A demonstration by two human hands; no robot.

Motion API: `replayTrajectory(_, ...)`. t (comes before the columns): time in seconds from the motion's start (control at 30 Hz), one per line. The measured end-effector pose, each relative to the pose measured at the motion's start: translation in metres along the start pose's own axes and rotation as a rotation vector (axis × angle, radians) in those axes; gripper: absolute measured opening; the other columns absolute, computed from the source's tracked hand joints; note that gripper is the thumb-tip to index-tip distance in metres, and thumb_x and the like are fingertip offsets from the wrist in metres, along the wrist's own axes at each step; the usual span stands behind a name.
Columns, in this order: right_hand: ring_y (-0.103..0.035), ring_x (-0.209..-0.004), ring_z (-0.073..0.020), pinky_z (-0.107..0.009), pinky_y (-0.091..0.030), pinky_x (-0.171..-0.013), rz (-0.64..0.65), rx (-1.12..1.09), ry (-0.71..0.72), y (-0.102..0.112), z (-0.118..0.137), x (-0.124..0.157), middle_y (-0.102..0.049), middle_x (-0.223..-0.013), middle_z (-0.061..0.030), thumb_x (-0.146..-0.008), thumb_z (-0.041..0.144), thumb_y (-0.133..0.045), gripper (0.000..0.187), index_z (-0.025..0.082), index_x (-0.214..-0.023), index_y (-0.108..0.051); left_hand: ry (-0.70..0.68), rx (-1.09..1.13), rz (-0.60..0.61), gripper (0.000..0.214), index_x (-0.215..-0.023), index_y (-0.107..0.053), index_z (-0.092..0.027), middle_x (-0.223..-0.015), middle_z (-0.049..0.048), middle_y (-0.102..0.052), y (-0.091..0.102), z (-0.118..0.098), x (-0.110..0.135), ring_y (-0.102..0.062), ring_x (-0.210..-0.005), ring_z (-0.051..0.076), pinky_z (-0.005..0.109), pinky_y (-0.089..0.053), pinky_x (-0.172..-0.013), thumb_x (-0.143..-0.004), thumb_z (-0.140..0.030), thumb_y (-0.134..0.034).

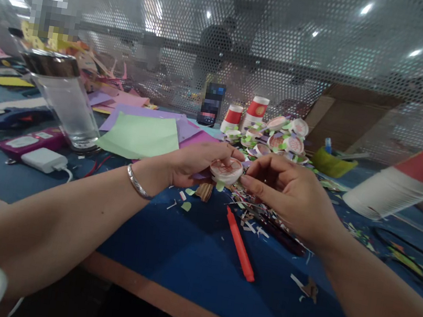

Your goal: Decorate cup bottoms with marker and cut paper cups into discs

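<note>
My left hand (pixel 197 161) grips a cut-off paper cup bottom (pixel 225 170), a shallow white disc with reddish lines drawn on its face. Small green paper tabs stick out from its edge, and a bit of purple shows beside it. My right hand (pixel 280 190) is closed at the disc's right rim, thumb and forefinger touching it; its other fingers are curled and partly hidden. Below both hands, a red marker (pixel 240 245) lies on the blue tabletop among paper scraps. Behind them rises a pile of similar cup bottoms (pixel 278 139) with green and purple tabs.
Green paper (pixel 141 135) and other coloured sheets lie left of centre, beside a glass bottle (pixel 67 100). A white charger (pixel 44 159) sits nearby. Stacked paper cups (pixel 394 186) lean at right. A phone (pixel 211 104) stands against the perforated panel, near a yellow-green container (pixel 332 163).
</note>
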State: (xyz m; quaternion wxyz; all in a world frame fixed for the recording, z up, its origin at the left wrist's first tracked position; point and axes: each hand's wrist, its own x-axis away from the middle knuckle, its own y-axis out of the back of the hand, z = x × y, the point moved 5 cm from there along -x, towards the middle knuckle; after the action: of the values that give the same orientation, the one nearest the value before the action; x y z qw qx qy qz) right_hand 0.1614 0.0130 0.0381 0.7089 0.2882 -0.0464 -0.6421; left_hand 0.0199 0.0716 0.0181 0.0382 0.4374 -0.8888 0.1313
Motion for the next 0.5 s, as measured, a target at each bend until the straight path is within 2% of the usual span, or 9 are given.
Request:
replayTrajectory(0.33, -0.054, -0.062, -0.0126, -0.027, -0.041, -0.054, -0.008, -0.007, 0.033, 0.0007, -0.0035, -0.0005, -0.062, -0.078, -0.0001, -0.08, 0.044, -0.08, 0.028, 0.021, -0.087, -0.065, 0.003, 0.023, -0.007, 0.018, -0.091, -0.063, -0.016, -0.063, -0.0029, -0.06, 0.0034, 0.0027, -0.0027, -0.055, -0.05, 0.008, 0.017, -0.038, -0.043, -0.08, -0.008, -0.051)
replayTrajectory(0.5, -0.055, -0.063, -0.0132, -0.027, -0.043, -0.055, 0.003, -0.02, 0.033, -0.0005, -0.0025, 0.0002, -0.063, -0.079, -0.0008, -0.081, 0.045, -0.079, 0.029, 0.021, -0.088, -0.065, 0.0, 0.045, 0.047, 0.018, -0.089, -0.063, -0.017, -0.06, -0.0037, -0.058, 0.0005, 0.0017, -0.0023, -0.052, -0.047, 0.007, 0.017, -0.037, -0.042, -0.079, -0.007, -0.051)
